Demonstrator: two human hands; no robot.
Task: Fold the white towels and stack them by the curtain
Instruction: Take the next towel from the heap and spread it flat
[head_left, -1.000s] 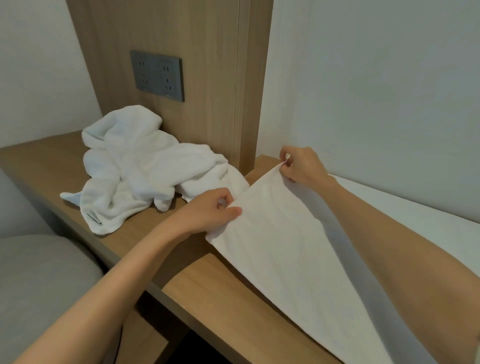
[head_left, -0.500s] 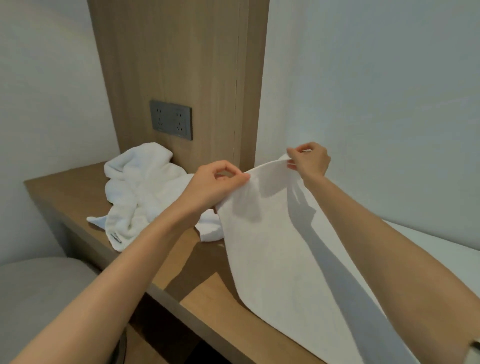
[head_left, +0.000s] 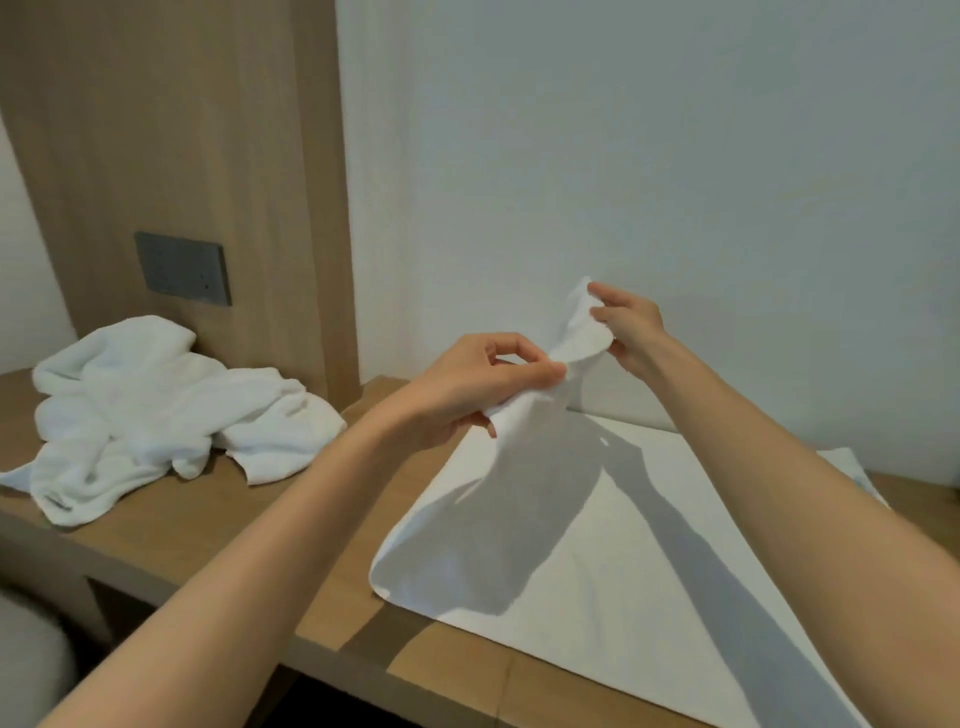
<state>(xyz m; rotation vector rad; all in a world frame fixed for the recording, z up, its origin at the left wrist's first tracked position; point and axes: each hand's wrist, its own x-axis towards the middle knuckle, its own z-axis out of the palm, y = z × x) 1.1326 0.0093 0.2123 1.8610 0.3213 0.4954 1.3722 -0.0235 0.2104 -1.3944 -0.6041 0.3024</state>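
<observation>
- The white towel (head_left: 597, 545) is held up by its top edge, which is gathered into a bunch between the two hands; its lower part is spread flat on the wooden counter (head_left: 234, 514) below and in front of the grip.
- The left hand (head_left: 467, 395) is curled, and the towel's edge is pinched between its thumb and forefinger.
- The right hand (head_left: 628, 325) is raised just beyond and above the left, and the towel's upper corner is pinched between its thumb and fingertips.
- A soft fold is formed in the towel below the left hand, near the counter's front edge.
- A crumpled pile of white towels (head_left: 156, 410) is borne by the same counter, well to the left of the grip and apart from the held towel.
- A grey socket panel (head_left: 182, 268) is set in the wooden wall panel (head_left: 182, 130) above that pile; a pale wall (head_left: 623, 156) is seen behind the grip.
- A grey cushion (head_left: 26, 670) is partly seen at the lower left, below the counter.
- Against half a second ago, the hands are brought much closer together: the edge then stretched flat between them is now bunched.
- The right hand is now held higher than the left, where before the two were nearly level.
- The pile is left as it lay.
</observation>
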